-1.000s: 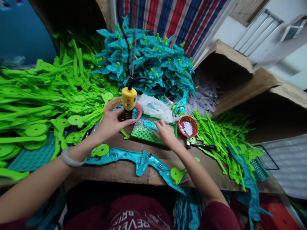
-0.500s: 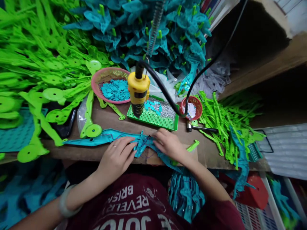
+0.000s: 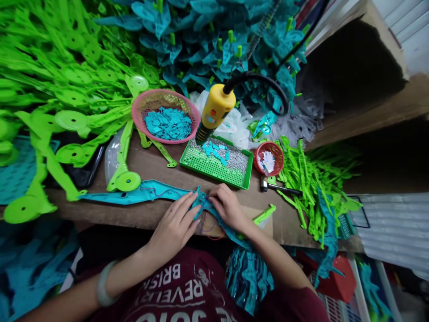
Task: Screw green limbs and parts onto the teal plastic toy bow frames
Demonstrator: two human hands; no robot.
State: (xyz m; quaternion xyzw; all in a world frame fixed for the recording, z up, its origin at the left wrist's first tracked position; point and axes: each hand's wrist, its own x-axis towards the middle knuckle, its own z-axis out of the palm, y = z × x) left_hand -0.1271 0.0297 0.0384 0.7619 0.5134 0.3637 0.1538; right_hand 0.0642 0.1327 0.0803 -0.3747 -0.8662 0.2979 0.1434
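A long blue plastic shell (image 3: 130,195) lies open side up along the bench's front edge, with thin purplish and red wires inside and beside it. My left hand (image 3: 177,219) holds it near the middle, fingers stretched across the crosspiece and thumb at the near side. On the shell's right part, my right hand (image 3: 227,206) has its thumb and fingertips pinched close together by the wires. What sits between those fingertips is hidden. A loop of red wire (image 3: 214,238) hangs at the bench edge below the hands.
A yellow electric screwdriver (image 3: 218,105) hangs tilted over a green tray (image 3: 214,167) of screws and blue pieces. Behind are a pink basket (image 3: 137,118) of blue pieces and a red basket (image 3: 279,165). A hammer (image 3: 283,188) lies right. Green parts (image 3: 73,96) heap up left.
The hanging screwdriver has swung right and upward and now tilts. Both hands stay at the shell's middle, the right fingers drawn closer together. The view has shifted slightly.
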